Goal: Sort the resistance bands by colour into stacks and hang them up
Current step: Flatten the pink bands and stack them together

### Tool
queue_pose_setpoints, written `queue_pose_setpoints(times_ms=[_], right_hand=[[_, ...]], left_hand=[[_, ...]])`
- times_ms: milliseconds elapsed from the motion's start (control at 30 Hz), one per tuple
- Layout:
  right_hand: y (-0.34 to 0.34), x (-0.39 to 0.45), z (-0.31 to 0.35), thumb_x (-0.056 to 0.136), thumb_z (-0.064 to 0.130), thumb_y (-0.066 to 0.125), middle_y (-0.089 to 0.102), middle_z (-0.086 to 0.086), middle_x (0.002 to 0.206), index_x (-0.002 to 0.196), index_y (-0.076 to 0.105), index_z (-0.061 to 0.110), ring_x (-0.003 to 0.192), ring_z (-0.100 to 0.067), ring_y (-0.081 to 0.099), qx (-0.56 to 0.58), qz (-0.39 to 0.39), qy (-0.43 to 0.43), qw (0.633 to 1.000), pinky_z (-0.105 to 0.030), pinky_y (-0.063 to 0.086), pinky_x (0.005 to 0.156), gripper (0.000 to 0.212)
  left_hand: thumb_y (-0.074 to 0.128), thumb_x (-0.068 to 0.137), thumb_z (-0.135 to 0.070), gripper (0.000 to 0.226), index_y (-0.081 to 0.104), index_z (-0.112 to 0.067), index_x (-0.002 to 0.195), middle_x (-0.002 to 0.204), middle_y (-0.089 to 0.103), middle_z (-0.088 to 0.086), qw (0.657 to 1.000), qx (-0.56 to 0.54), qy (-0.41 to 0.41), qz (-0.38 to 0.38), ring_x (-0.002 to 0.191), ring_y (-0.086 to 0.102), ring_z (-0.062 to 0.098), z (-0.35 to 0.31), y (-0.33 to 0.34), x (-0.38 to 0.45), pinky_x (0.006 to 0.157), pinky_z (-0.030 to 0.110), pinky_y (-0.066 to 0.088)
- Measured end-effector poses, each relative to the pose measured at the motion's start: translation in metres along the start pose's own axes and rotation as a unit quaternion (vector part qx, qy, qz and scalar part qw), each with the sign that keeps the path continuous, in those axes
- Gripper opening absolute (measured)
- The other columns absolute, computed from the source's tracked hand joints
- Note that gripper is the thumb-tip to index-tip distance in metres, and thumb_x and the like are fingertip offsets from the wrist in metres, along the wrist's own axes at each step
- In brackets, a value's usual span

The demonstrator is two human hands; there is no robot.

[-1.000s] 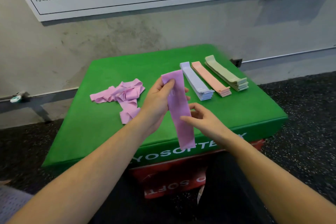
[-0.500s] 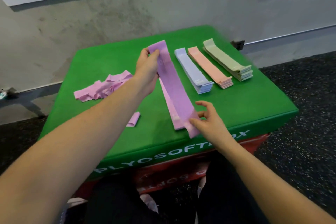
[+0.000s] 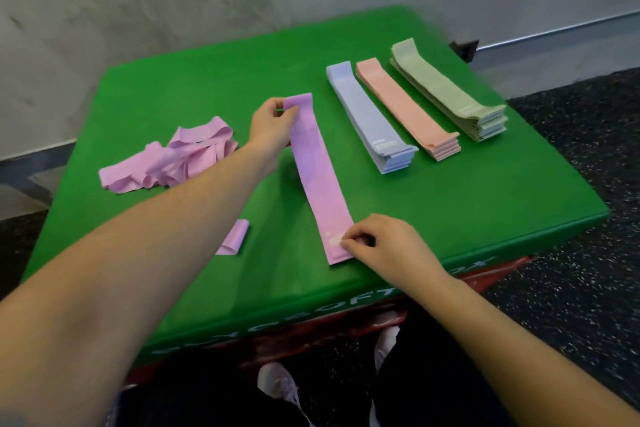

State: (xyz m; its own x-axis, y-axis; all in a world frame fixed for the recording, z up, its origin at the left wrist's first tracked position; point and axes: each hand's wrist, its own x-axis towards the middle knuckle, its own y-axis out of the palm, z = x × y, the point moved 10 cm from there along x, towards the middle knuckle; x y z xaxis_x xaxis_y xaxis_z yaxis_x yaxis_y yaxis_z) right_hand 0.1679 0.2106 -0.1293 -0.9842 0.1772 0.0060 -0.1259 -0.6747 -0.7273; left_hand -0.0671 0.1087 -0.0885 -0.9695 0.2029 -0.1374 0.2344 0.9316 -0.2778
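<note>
1. The green box (image 3: 214,80) is a padded plyo box that carries everything. White lettering on its front edge is mostly blurred; "SOFT" can just be made out, the rest cannot.
2. Three tidy stacks lie side by side at the far right: the green stack (image 3: 450,94), the peach stack (image 3: 407,107) and the blue stack (image 3: 370,118). Small pale print on their near ends is too small to read.
3. The pink heap (image 3: 169,156) sits crumpled at the left, still unsorted; one loose pink band (image 3: 235,236) lies apart, half hidden by the left forearm.
4. The pink band (image 3: 318,180) lies stretched flat on the box, left of the blue stack. It seems to rest on another pink band, starting the fourth stack. A faint white mark near its close end is unreadable.
5. The left hand (image 3: 272,125) pinches the band's far end.
6. The right hand (image 3: 384,246) has curled fingers pinching the near end.
7. Risks, as I judge them:
   - The elastic could spring back or curl if one end is let go first, skewing the stack.
   - The left forearm could drag the loose band off the edge.
   - Nothing is hung yet, and lifted stacks may slide apart.
</note>
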Motion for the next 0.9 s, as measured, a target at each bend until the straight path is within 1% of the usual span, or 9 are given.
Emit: queue_pose_setpoints(times_ms=[67,133,200,367,500,633,700,800,900], right_hand=[[-0.002,-0.002,0.005,0.091,0.043,0.065,0.059,0.010,0.084,0.096,0.078,0.026,0.077,-0.013,0.060,-0.024,-0.003,-0.044,0.999,-0.034,0.050,0.072,0.021],[-0.005,-0.006,0.010,0.090,0.053,0.059,0.054,0.012,0.085,0.099,0.078,0.027,0.074,-0.010,0.058,-0.034,-0.006,-0.089,0.995,-0.031,0.050,0.068,0.033],[-0.007,-0.010,0.009,0.087,0.055,0.058,0.052,0.012,0.088,0.102,0.078,0.027,0.073,-0.008,0.057,-0.034,-0.009,-0.120,0.992,-0.029,0.050,0.067,0.039],[-0.005,-0.013,0.008,0.091,0.048,0.058,0.055,0.011,0.096,0.105,0.078,0.028,0.079,-0.008,0.060,-0.015,0.009,-0.153,0.988,-0.032,0.052,0.070,0.032],[-0.007,-0.014,0.013,0.093,0.047,0.058,0.055,0.012,0.098,0.104,0.078,0.029,0.080,-0.005,0.058,-0.007,0.002,-0.172,0.985,-0.031,0.051,0.067,0.029],[-0.013,-0.017,0.027,0.094,0.038,0.063,0.059,0.006,0.096,0.101,0.078,0.024,0.082,-0.011,0.056,-0.052,-0.036,-0.224,0.973,-0.025,0.047,0.065,0.022],[-0.007,-0.017,0.029,0.093,0.036,0.066,0.061,0.005,0.095,0.099,0.078,0.022,0.081,-0.013,0.056,-0.067,-0.026,-0.250,0.966,-0.027,0.049,0.066,0.019],[0.001,-0.013,0.024,0.090,0.037,0.069,0.062,0.006,0.094,0.101,0.076,0.025,0.078,-0.012,0.059,-0.060,-0.004,-0.248,0.967,-0.033,0.051,0.065,0.017],[0.003,-0.012,0.019,0.089,0.038,0.070,0.061,0.007,0.095,0.103,0.075,0.027,0.077,-0.011,0.058,-0.054,-0.005,-0.251,0.967,-0.029,0.048,0.064,0.018]], left_hand=[[0.055,0.101,-0.019,0.011,0.058,-0.018,0.112,0.108,0.061,-0.003,0.999,0.036,0.004,0.004,0.104,0.059,0.017,0.009,0.004,0.007,0.095,0.037,0.053],[0.056,0.099,-0.016,0.010,0.057,-0.019,0.109,0.108,0.061,-0.002,0.998,0.066,0.005,0.006,0.104,0.060,0.019,0.017,0.007,0.014,0.096,0.038,0.053],[0.057,0.098,-0.013,0.012,0.058,-0.019,0.108,0.108,0.063,0.000,0.996,0.085,0.009,0.005,0.105,0.061,0.021,0.022,0.008,0.019,0.095,0.038,0.054],[0.054,0.097,-0.006,0.016,0.062,-0.017,0.105,0.102,0.062,0.000,0.992,0.125,0.026,0.022,0.093,0.058,0.015,0.027,0.011,0.028,0.084,0.029,0.053],[0.054,0.096,-0.002,0.019,0.061,-0.017,0.105,0.106,0.063,0.002,0.992,0.116,0.031,0.023,0.096,0.058,0.015,0.025,0.011,0.031,0.081,0.025,0.052],[0.058,0.095,-0.003,0.017,0.061,-0.017,0.104,0.108,0.064,0.004,0.994,0.099,0.028,0.019,0.096,0.060,0.016,0.025,0.009,0.034,0.081,0.026,0.054],[0.059,0.095,-0.002,0.016,0.062,-0.017,0.101,0.108,0.065,0.005,0.994,0.102,0.023,0.019,0.098,0.061,0.018,0.028,0.011,0.035,0.082,0.027,0.055],[0.061,0.094,-0.002,0.017,0.063,-0.015,0.104,0.107,0.065,0.002,0.993,0.113,0.027,0.018,0.102,0.061,0.018,0.028,0.013,0.037,0.086,0.028,0.055],[0.062,0.091,-0.001,0.022,0.061,-0.017,0.107,0.114,0.062,0.000,0.988,0.149,0.045,0.008,0.103,0.059,0.016,0.027,0.015,0.036,0.079,0.018,0.047]])
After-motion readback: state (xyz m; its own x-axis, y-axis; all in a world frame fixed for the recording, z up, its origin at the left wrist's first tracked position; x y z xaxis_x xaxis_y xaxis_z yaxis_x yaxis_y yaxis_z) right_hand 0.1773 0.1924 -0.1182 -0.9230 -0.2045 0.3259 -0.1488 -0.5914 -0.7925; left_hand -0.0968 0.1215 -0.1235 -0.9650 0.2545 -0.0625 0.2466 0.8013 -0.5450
